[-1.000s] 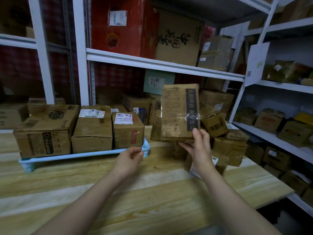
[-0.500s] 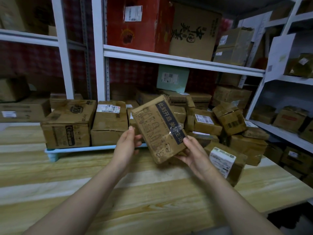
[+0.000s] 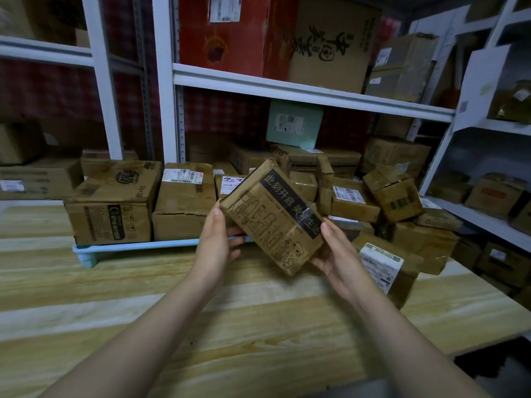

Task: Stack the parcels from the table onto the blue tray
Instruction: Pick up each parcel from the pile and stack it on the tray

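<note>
Flat brown parcel held tilted in the air above the table, just in front of the blue tray's right end. Left hand presses its left edge, right hand cups the lower right corner (fingers mostly hidden behind).

Risk: tray front row looks full with three boxes, so the parcel set on top tilted may slide off.

Versus half a second ago: parcel barely moved, left hand closed onto it.

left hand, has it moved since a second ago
Yes. The left hand has risen from the blue tray's front edge and now grips the left side of the printed parcel, opposite the right hand.
</note>
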Tool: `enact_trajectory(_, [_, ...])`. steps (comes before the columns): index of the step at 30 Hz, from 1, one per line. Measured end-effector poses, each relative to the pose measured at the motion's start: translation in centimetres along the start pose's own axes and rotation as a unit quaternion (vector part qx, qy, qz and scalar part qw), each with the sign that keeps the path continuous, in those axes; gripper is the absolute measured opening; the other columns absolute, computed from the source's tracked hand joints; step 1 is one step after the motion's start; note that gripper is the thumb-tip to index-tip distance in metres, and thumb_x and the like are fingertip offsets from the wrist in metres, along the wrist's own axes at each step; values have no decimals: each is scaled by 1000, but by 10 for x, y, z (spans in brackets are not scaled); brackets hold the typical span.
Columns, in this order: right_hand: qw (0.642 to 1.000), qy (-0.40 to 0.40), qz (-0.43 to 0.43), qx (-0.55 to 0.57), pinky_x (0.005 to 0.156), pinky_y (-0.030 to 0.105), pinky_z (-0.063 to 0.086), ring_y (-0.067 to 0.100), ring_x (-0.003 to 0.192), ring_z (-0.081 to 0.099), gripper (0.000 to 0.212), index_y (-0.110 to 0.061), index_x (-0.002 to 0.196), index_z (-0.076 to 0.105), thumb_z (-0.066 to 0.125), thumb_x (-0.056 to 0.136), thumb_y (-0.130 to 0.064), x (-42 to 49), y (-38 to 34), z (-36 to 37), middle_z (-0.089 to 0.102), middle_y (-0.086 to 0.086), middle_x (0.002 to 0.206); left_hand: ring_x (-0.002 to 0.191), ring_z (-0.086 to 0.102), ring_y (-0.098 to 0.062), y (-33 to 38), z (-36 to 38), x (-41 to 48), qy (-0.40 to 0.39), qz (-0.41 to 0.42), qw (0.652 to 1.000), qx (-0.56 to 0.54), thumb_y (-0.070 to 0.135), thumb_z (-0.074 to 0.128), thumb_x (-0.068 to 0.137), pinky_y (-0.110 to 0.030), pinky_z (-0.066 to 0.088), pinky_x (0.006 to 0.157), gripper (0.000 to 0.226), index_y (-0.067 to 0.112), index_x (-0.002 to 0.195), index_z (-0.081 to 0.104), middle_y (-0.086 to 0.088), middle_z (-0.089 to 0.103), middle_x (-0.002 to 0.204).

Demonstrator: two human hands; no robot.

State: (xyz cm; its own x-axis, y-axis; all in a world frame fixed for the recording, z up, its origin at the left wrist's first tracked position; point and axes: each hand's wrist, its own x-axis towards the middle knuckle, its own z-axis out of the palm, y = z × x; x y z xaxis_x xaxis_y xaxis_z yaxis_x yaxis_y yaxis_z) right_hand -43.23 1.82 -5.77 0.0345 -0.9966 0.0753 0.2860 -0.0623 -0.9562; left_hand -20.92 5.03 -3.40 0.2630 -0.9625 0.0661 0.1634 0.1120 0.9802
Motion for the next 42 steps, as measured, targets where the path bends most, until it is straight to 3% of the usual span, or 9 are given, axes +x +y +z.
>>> enact_trajectory(16, [995, 68, 8, 69, 110, 50, 44, 23, 124, 61, 49, -17, 142, 52, 56, 98, -38, 3, 2, 2, 69, 5, 127, 99, 67, -19, 0, 1, -6, 16, -4, 1000, -20, 49, 24, 103, -38, 51, 86, 40, 30, 130, 47, -3, 64, 120])
enact_trajectory(20, [992, 99, 24, 71, 105, 54, 45, 28, 130, 54, 46, -19, 140, 54, 58, 97, -37, 3, 4, 0, 64, 7, 135, 106, 61, -17, 1, 4, -9, 32, 0, 999, -29, 46, 41, 100, -36, 56, 78, 23, 32, 117, 49, 0, 56, 123])
enact_trajectory(24, [990, 110, 42, 74, 103, 54, 47, 32, 139, 42, 44, -21, 138, 56, 58, 97, -36, 3, 4, -1, 56, 7, 143, 96, 60, -9, 3, 5, -10, 39, 14, 999, -23, 39, 52, 97, -39, 54, 89, 28, 29, 123, 50, 7, 59, 113])
enact_trajectory(26, [989, 110, 49, 82, 104, 54, 48, 32, 133, 50, 41, -17, 136, 57, 57, 98, -32, 1, 3, 0, 60, 10, 138, 89, 59, -6, 4, 5, -12, 34, 30, 999, -22, 38, 53, 97, -35, 53, 85, 26, 28, 121, 54, 10, 60, 104])
enact_trajectory(32, [985, 106, 90, 101, 101, 45, 53, 31, 109, 69, 30, -2, 115, 62, 54, 101, -27, -6, 0, 6, 71, 20, 116, 92, 61, -6, 9, 4, -16, 19, 55, 998, -18, 35, 55, 96, -25, 51, 77, 26, 30, 122, 56, 13, 63, 101])
enact_trajectory(37, [984, 75, 123, 106, 94, 53, 55, 39, 106, 66, 22, -19, 121, 56, 50, 103, -31, -6, -1, 8, 63, 18, 119, 92, 59, -6, 7, 2, -17, 21, 52, 998, -21, 36, 47, 100, -22, 46, 70, 24, 31, 121, 56, 8, 62, 106])
enact_trajectory(42, [980, 54, 120, 149, 85, 55, 57, 34, 107, 70, 36, -22, 142, 48, 46, 106, -25, -4, 3, 9, 70, 17, 121, 106, 62, -12, 5, 3, -17, 9, 31, 999, -24, 48, 39, 99, -22, 47, 73, 34, 30, 114, 63, 2, 68, 114])
